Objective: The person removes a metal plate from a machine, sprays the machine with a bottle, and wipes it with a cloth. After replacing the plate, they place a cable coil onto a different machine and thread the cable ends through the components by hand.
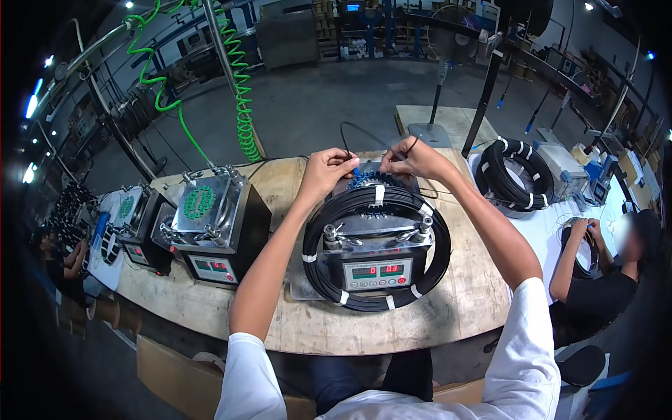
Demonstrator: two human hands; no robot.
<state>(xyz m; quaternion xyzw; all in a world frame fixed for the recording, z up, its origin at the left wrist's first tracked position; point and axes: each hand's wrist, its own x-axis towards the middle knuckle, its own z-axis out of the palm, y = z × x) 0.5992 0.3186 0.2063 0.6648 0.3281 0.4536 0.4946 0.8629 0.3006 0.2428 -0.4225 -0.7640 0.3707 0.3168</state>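
Note:
My left hand [330,170] is closed in a pinch on a thin black cable [344,129] with a blue connector [356,171] at its end. Just across from it, my right hand [414,159] has its fingertips pressed together; what they hold is too small to make out. Both hands are above the back of a metal-topped machine [378,245] with red digits on its front display. A ring of blue connectors [371,179] sits on its top, just below my fingers. Around the machine hangs a coil of black cable [446,255] bound with white tape.
Similar machines [222,217] with green rings on top stand to the left on the wooden table [336,336]. Green coiled hoses [241,112] hang behind them. At the right lies another cable coil [514,175]. Co-workers sit at both sides, one handling a coil [582,252].

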